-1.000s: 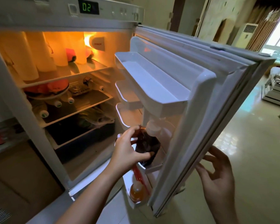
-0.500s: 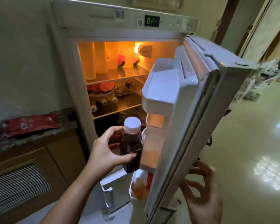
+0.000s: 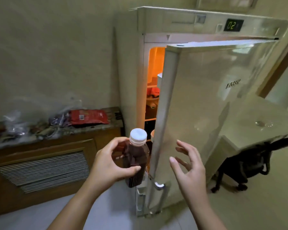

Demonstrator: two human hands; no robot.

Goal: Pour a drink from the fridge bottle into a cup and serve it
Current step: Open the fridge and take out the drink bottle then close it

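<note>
My left hand (image 3: 109, 165) grips a clear plastic bottle (image 3: 135, 156) of dark red-brown drink with a white cap, held upright in front of the fridge. My right hand (image 3: 189, 165) hovers with fingers spread just in front of the fridge door (image 3: 206, 103), not clearly touching it. The door stands only narrowly ajar, and an orange-lit strip of the fridge interior (image 3: 154, 83) shows through the gap. No cup is in view.
A wooden cabinet with a slatted vent (image 3: 43, 170) stands to the left, its stone top (image 3: 93, 127) holding a red packet (image 3: 88, 118) and plastic bags. A black wheeled chair base (image 3: 249, 165) sits right of the fridge. The floor is pale tile.
The bottle came out of the door shelf in my left hand. The fridge door has swung from wide open to nearly closed, and my right hand moved from its edge to its front face.
</note>
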